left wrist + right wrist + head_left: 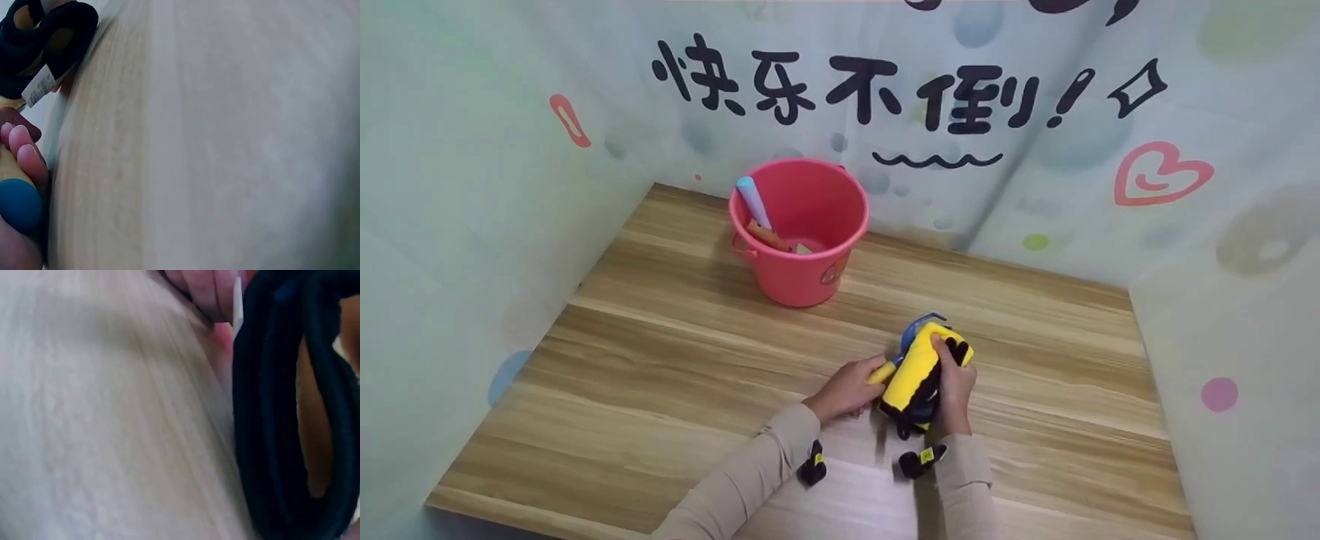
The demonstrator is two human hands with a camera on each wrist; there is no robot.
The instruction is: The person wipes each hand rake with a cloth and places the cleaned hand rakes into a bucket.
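Note:
In the head view my left hand (847, 388) grips the yellow handle of a small garden tool (880, 373) with a blue curved head, partly hidden. The handle's blue butt (19, 205) shows beside my curled fingers in the left wrist view. My right hand (958, 382) holds a soft yellow-and-black thing (913, 367), its thumb over the yellow top. That thing overlaps the tool's blue head in this view. From the left wrist, its black looped underside (50, 39) carries a white barcode tag (39, 86). The right wrist view shows its black padded edge (275, 416) close up.
A pink bucket (802, 281) stands towards the back of the wood-grain table (660, 352). Inside lean a light-blue stick (753, 201) and a brown piece (769, 237). Printed cloth walls (885, 139) border the table at the back and sides.

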